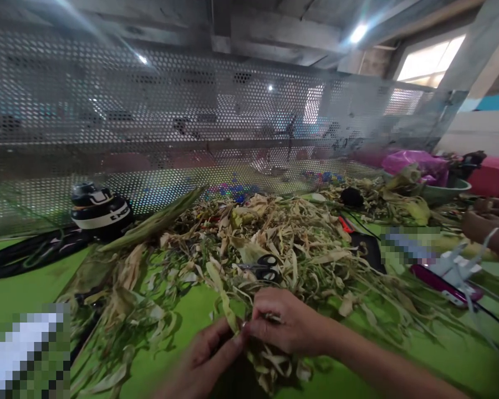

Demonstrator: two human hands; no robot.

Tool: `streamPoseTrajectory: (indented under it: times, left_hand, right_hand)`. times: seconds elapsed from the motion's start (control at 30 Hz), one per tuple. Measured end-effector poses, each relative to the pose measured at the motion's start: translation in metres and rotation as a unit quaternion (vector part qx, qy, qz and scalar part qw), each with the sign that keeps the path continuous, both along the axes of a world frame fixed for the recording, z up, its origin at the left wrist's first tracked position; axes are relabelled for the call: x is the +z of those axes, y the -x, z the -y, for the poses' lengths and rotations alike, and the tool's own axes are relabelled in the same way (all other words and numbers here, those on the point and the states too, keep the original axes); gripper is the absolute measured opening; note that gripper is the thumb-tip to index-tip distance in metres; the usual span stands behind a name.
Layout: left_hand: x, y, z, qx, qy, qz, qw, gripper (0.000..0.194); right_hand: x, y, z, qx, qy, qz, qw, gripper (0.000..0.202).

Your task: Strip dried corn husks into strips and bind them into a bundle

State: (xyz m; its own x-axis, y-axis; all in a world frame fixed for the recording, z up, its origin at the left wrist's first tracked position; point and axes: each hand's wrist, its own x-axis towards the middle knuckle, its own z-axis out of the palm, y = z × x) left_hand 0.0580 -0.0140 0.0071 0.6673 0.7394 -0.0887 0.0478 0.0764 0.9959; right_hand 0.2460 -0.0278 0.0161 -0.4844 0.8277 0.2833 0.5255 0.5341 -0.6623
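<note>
My left hand (210,354) is closed in a pinch on a narrow pale-green corn husk strip (223,296), which sticks up and leans left from the fingers. My right hand (289,324) has its thumb and fingers pinched together at the strip's lower end, touching the left fingertips. The exact spot between the fingers is mostly hidden. Beyond the hands, black-handled scissors (266,268) lie on a wide heap of dried corn husk strips (299,230). More curled strips hang or lie just below my right hand.
A perforated metal screen (149,111) stands behind the green table (191,310). At left are a black jar (102,213) and a black loop (25,257). Right hold a purple power strip (444,285) with cords, a bowl (449,194) with a pink bag (416,166), and another person's hand (488,224).
</note>
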Motion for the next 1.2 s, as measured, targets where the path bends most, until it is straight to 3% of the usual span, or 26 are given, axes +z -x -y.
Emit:
streamPoseTrajectory:
  times: [0.2,0.33,0.43,0.57,0.67,0.77,0.87,0.97,1.07,1.2]
  left_hand:
    - [0.007,0.006,-0.005,-0.12,-0.052,-0.084,0.988,0.027]
    - [0.002,0.007,-0.005,-0.138,0.047,-0.03,0.989,0.029]
    - [0.001,0.008,-0.007,-0.107,0.109,0.027,0.988,0.027]
    - [0.007,0.01,-0.015,-0.058,0.096,0.041,0.993,0.024]
    - [0.009,0.013,-0.02,-0.023,0.084,0.06,0.994,0.024]
    - [0.007,0.014,-0.022,0.011,0.09,0.085,0.992,0.021]
    - [0.007,0.014,-0.023,0.058,0.099,0.116,0.987,0.019]
    - [0.01,0.014,-0.026,0.151,0.082,0.184,0.968,0.015]
    - [0.013,0.014,-0.028,0.239,0.012,0.205,0.949,0.014]
    - [0.01,0.012,-0.029,0.245,0.006,0.162,0.956,0.018]
  right_hand:
    - [-0.004,0.005,0.002,-0.027,0.058,-0.092,0.994,0.031]
    - [-0.001,0.005,0.002,-0.05,0.106,-0.13,0.985,0.031]
    - [0.002,0.002,0.0,-0.09,0.128,-0.161,0.974,0.032]
    - [0.002,-0.003,-0.008,-0.139,0.137,-0.216,0.957,0.041]
    - [0.007,-0.008,-0.016,-0.213,0.096,-0.273,0.933,0.044]
    - [0.018,-0.01,-0.022,-0.249,0.085,-0.25,0.932,0.044]
    - [0.032,-0.001,-0.021,-0.214,0.093,-0.123,0.965,0.053]
    - [0.037,0.02,-0.016,-0.132,0.059,-0.015,0.989,0.048]
    - [0.029,0.043,-0.011,-0.103,-0.041,0.003,0.994,0.036]
    - [0.006,0.059,-0.008,-0.083,-0.111,0.007,0.99,0.03]
